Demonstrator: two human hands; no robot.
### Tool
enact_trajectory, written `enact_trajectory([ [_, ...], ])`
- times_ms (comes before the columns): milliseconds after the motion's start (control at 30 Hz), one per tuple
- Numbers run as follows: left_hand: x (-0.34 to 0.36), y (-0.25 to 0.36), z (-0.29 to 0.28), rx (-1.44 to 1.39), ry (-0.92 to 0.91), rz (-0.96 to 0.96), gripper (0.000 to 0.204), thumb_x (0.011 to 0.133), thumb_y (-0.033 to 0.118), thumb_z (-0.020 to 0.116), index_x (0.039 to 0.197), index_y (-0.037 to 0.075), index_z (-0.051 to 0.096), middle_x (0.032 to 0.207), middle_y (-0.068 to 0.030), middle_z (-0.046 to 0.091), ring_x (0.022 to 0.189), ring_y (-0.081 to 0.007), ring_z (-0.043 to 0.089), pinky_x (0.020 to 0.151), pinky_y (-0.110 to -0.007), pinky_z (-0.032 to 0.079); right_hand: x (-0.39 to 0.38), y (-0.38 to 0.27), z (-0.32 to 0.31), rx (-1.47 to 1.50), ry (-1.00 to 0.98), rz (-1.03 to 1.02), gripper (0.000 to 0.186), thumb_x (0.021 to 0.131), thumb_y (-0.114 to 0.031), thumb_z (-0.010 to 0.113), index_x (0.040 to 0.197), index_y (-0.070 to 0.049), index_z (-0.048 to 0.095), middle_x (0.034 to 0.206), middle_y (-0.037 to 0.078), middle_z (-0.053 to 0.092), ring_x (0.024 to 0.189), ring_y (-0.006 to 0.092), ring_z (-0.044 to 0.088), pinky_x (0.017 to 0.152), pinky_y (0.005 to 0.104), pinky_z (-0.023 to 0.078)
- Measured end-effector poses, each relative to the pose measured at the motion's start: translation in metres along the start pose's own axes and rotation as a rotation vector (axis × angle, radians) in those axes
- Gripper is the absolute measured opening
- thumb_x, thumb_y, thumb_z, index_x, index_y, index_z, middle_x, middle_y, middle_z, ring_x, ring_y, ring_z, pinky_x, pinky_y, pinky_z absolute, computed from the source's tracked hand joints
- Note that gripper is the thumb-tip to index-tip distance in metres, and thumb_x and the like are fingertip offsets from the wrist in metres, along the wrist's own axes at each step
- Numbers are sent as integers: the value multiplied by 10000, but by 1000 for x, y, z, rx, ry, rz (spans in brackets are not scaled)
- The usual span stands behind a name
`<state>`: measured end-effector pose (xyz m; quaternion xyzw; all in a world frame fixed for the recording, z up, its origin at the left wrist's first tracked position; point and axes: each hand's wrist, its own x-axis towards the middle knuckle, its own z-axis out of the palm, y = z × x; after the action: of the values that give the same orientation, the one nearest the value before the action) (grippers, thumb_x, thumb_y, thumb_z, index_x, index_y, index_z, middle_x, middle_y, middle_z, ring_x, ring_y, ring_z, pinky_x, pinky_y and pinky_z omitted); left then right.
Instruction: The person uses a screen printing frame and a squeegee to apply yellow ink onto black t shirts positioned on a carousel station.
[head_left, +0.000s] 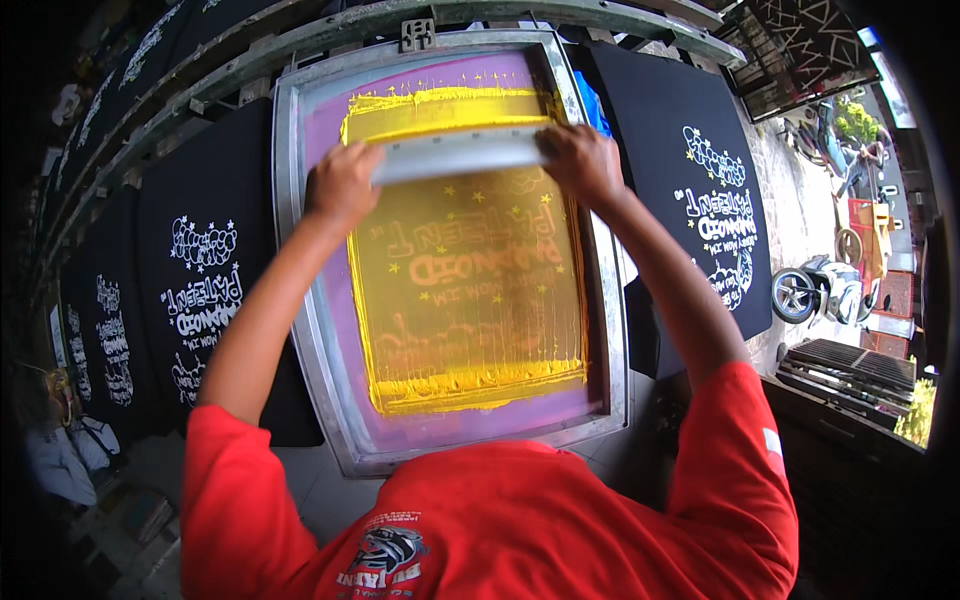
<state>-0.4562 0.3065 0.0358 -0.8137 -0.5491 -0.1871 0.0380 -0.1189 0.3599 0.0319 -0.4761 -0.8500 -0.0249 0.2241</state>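
Note:
A silver screen-printing squeegee lies across the upper part of a framed mesh screen. My left hand is wrapped round its left end, and my right hand grips the right end; both are slightly blurred. Yellow ink forms a ridge on the far side of the squeegee, and another thick yellow band lies near the close end. Between them the mesh carries a thin yellow film, with lettering and small stars showing through. A metal frame surrounds the purple-edged mesh.
Black printed fabric panels with white lettering lie left and right of the screen. A metal rail runs along the far side. At far right are a parked motorbike and a person.

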Motion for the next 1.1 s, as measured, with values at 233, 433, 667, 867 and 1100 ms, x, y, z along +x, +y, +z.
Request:
enact_trajectory([
  [233,99,-43,-43,-203,-275,-15,391,693,214,784,1007,0,691,905,-246,678,866,-394,663,770,-399,518,107,33,-30,-54,-290,-111,392,654,-402,727,937,-131,709,830,126,692,817,341,673,745,445,544],
  [433,23,22,-107,-154,-154,-38,336,716,190,781,975,-3,690,921,-220,676,860,-384,660,781,-420,522,30,-27,-122,-31,-270,-34,255,724,-281,798,904,-119,717,760,102,688,710,281,686,670,408,552],
  [667,-178,140,-143,-216,-228,-57,388,629,44,741,1011,22,678,999,-148,655,953,-339,622,825,-421,524,-180,-120,-171,97,-267,-8,170,707,-136,714,870,-125,667,814,55,667,745,258,663,630,395,539],
  [867,-261,185,-131,-280,-249,-43,353,640,-7,680,992,4,645,962,-111,640,899,-285,624,791,-377,531,-281,-162,-158,136,-286,71,204,755,-104,672,959,-98,674,951,34,698,837,204,665,718,340,553],
  [1100,-260,176,-93,-80,-92,31,328,690,-23,612,1013,3,658,947,-100,640,880,-272,621,772,-352,536,-283,-145,-114,26,-58,-11,251,766,-144,679,1015,-108,677,1012,21,684,893,199,648,765,315,539],
])
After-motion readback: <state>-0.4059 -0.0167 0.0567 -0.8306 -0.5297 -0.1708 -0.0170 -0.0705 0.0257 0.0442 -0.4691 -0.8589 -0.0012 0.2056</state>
